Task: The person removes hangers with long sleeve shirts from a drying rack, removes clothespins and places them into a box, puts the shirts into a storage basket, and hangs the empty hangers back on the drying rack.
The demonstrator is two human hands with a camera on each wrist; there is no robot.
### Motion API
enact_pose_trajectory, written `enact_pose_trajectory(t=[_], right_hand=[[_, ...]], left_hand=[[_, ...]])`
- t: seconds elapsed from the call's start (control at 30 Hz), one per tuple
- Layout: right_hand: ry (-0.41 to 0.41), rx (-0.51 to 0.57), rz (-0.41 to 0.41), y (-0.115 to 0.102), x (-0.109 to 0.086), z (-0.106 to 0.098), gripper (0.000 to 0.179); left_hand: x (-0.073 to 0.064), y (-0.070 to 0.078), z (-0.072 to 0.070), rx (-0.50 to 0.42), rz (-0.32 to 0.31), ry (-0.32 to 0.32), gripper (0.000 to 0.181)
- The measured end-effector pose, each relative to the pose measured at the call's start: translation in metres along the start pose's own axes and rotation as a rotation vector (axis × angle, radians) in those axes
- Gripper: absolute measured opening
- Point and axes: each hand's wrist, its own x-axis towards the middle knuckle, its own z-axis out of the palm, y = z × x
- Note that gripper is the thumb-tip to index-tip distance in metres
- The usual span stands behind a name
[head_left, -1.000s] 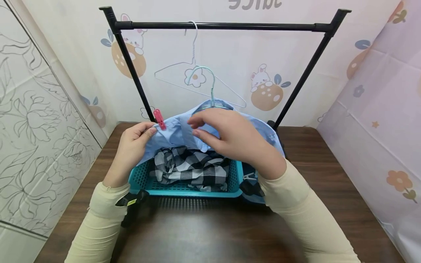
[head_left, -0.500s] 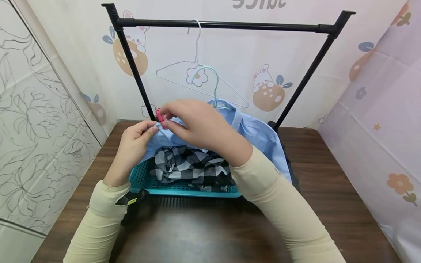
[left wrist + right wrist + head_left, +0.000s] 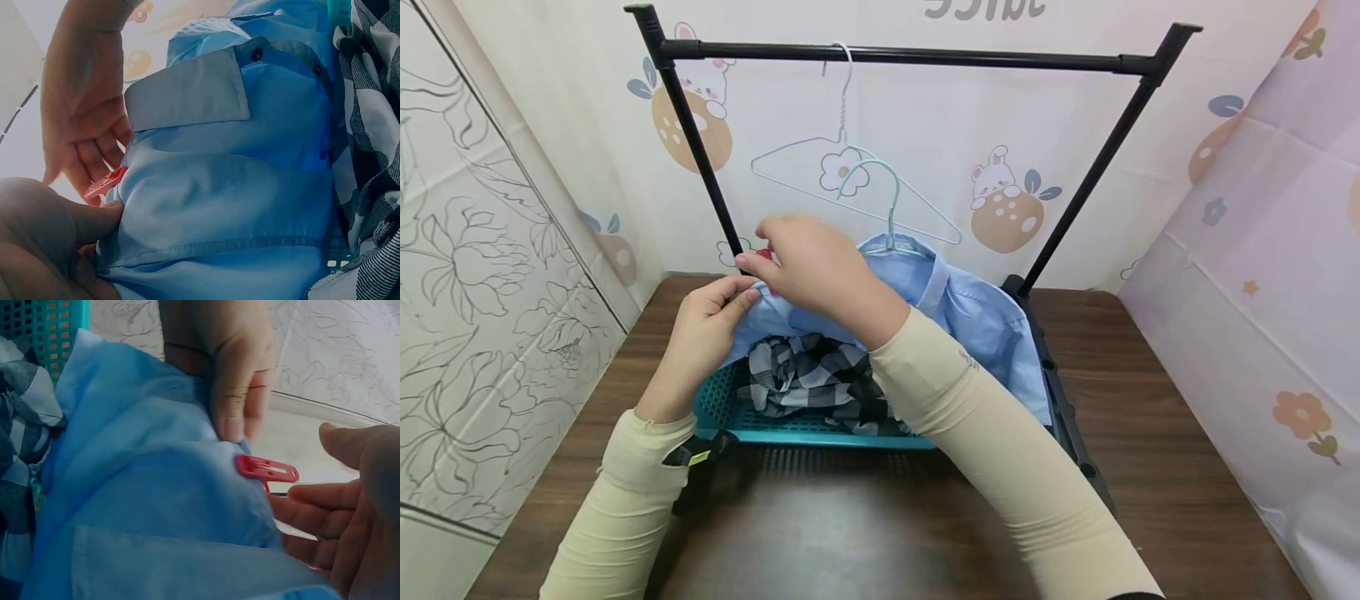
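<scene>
A light blue shirt (image 3: 988, 312) is on a pale green hanger (image 3: 892, 208), whose hook stands up from the collar. My left hand (image 3: 700, 333) pinches the shirt's left shoulder edge between thumb and fingers. Just beside that pinch a red clothespin (image 3: 267, 469) is clipped on the cloth. My right hand (image 3: 820, 262) is at the clothespin. In the right wrist view its thumb stands apart from the clothespin, while the loosely bent fingers lie close to the far side. From the head, the right hand hides most of the clothespin.
A teal basket (image 3: 835, 439) below the shirt holds a black-and-white checked garment (image 3: 812, 379). Behind stands a black rack (image 3: 970, 57) with a white wire hanger (image 3: 793, 146) on its bar. All of this is on a brown wooden table (image 3: 820, 533).
My right hand has moved left across the shirt to the clothespin, uncovering the shirt's front and right side. The left hand keeps its pinch in place.
</scene>
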Motion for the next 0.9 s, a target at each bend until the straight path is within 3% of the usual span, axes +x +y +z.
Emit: enact_pose_trajectory(t=[0.2,0.5,0.7,0.9], right_hand=[[-0.063,-0.012,0.088,-0.0012,0.0033,0.0054,0.037],[-0.062,0.068,0.056,-0.0018,0.0002,0.0028,0.030],[-0.006,0.089,0.026,-0.0013,-0.0020,0.0036,0.024],[0.085,0.180,0.012,0.0029,-0.0036,0.0052,0.017]], left_hand=[[0.0004,0.0012,-0.0002,0.005,-0.006,-0.001,0.030],[-0.0009,0.0013,-0.0025,0.005,-0.015,-0.007,0.029],[-0.0007,0.0007,-0.0027,0.018,-0.021,-0.013,0.031],[-0.0008,0.0031,-0.0027,0.025,-0.029,-0.026,0.032]])
